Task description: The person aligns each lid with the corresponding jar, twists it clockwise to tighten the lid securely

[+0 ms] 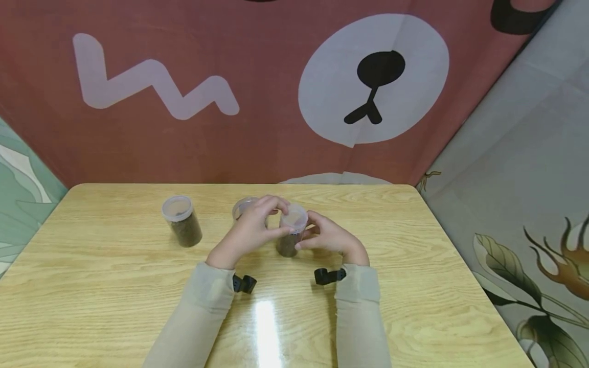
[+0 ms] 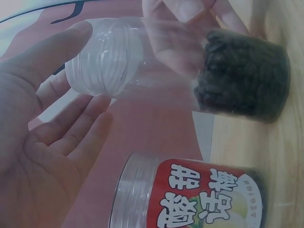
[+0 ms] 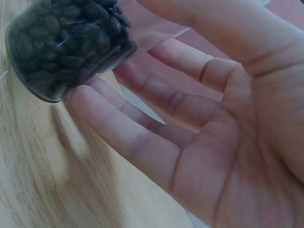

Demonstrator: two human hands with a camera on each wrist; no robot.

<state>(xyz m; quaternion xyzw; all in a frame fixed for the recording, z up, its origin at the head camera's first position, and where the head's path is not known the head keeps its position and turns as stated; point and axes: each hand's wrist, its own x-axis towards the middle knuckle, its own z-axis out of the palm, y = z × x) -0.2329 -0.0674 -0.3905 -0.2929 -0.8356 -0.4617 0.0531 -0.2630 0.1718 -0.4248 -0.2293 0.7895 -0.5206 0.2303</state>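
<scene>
A clear plastic jar (image 1: 287, 247), part filled with dark beans, stands upright on the table between both hands. My left hand (image 1: 248, 230) grips its translucent screw lid (image 1: 294, 217), thumb on one side and fingers on the other. The lid sits on the jar's mouth. Around the other side of the jar, my right hand (image 1: 332, 236) holds the body with thumb and bent fingers. In the right wrist view, its fingertips (image 3: 88, 99) touch the wall near the dark beans (image 3: 71, 40). Behind the left hand is a second jar (image 1: 243, 205), mostly hidden; its red label (image 2: 190, 194) shows in the left wrist view.
Farther left on the wooden table (image 1: 115, 286) stands another lidded jar (image 1: 186, 231) with dark contents. A reddish cloth (image 1: 257, 148) with a printed cartoon face hangs behind the table's far edge. Patterned cloth (image 1: 520, 204) hangs along the right side.
</scene>
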